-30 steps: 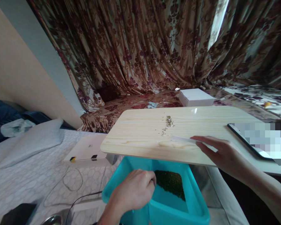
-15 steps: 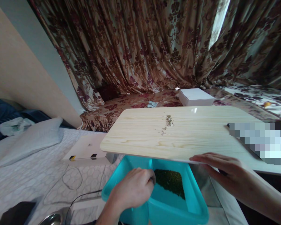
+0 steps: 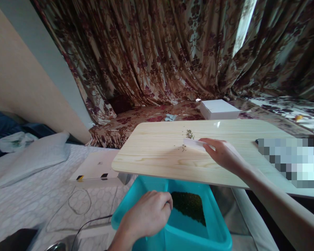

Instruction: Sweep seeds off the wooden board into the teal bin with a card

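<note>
My right hand (image 3: pixel 222 153) pinches a thin white card (image 3: pixel 194 143) over the light wooden tabletop (image 3: pixel 146 146). The card's far end lies among small scattered greenish grains (image 3: pixel 189 134), with a few bits on its near side. Below the table's front edge is a turquoise divided bin (image 3: pixel 226 237). A heap of dark green grains (image 3: pixel 191 206) fills the back of its right compartment. My left hand (image 3: pixel 150 212) is closed over the bin's middle divider, its fingers curled and their tips hidden.
At the table's right lies a blurred-out dark-edged device (image 3: pixel 290 160). Behind the table a white box (image 3: pixel 219 108) rests on a patterned cover before long curtains (image 3: pixel 159 52). A flat white carton (image 3: pixel 94 165), a cable (image 3: pixel 90 223) and a pillow (image 3: pixel 39 155) lie on the bed at left.
My right hand has moved from the table's front edge up and left over the tabletop, bringing the white card to the grains. My left hand stays at the bin.
</note>
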The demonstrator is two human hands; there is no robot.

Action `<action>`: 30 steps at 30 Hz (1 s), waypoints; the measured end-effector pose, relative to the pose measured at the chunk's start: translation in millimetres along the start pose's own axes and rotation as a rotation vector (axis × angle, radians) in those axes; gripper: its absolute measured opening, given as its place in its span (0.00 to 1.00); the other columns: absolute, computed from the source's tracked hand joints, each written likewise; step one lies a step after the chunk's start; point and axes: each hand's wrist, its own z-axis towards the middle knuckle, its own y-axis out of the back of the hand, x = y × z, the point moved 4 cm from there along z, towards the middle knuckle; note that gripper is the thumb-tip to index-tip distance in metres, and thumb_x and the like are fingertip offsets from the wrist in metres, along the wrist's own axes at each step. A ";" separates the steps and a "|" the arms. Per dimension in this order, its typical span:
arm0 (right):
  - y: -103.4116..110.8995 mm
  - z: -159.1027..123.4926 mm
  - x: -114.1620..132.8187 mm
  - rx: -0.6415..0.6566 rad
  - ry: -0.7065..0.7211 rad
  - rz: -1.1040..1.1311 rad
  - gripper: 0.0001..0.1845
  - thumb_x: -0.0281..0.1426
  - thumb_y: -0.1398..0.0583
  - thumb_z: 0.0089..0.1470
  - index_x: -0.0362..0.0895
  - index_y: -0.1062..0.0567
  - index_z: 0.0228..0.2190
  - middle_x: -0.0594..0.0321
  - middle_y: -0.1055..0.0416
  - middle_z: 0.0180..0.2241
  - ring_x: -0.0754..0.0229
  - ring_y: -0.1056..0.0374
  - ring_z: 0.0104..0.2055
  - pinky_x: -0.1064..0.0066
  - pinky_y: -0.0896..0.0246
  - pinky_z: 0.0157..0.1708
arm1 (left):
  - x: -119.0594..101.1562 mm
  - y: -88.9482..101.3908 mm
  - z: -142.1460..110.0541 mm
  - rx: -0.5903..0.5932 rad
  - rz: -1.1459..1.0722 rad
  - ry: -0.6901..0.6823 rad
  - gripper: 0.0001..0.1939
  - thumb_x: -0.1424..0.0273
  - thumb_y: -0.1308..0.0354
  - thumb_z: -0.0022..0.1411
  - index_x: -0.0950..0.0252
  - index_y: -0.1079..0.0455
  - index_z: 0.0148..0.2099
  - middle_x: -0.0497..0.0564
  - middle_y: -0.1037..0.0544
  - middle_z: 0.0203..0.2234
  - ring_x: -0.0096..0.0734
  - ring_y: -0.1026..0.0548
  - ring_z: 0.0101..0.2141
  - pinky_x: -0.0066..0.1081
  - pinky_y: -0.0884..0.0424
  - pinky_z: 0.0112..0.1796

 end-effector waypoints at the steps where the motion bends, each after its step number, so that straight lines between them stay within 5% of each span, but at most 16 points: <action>1: -1.3 0.3 2.4 0.005 0.004 0.003 0.17 0.29 0.46 0.57 0.48 0.19 0.41 0.61 0.18 0.38 0.54 0.21 0.37 0.68 0.27 0.37 | 0.2 0.1 -0.5 0.003 -0.005 0.000 0.17 0.69 0.58 0.61 0.61 0.27 0.40 0.53 0.21 0.39 0.42 0.27 0.44 0.37 0.35 0.46; 16: 8.0 -13.3 35.4 0.060 0.123 0.112 0.17 0.28 0.47 0.60 0.45 0.20 0.42 0.59 0.18 0.38 0.56 0.22 0.38 0.68 0.28 0.37 | -1.6 1.5 -1.8 0.007 0.017 -0.022 0.17 0.70 0.57 0.61 0.61 0.26 0.40 0.53 0.21 0.39 0.41 0.27 0.43 0.35 0.35 0.45; 30: 24.0 -28.4 36.4 0.031 0.131 0.127 0.16 0.29 0.48 0.61 0.45 0.20 0.42 0.59 0.18 0.38 0.57 0.22 0.38 0.67 0.27 0.39 | -8.4 1.6 -0.8 0.011 0.013 -0.037 0.18 0.70 0.57 0.61 0.62 0.25 0.41 0.54 0.20 0.39 0.42 0.26 0.44 0.35 0.35 0.45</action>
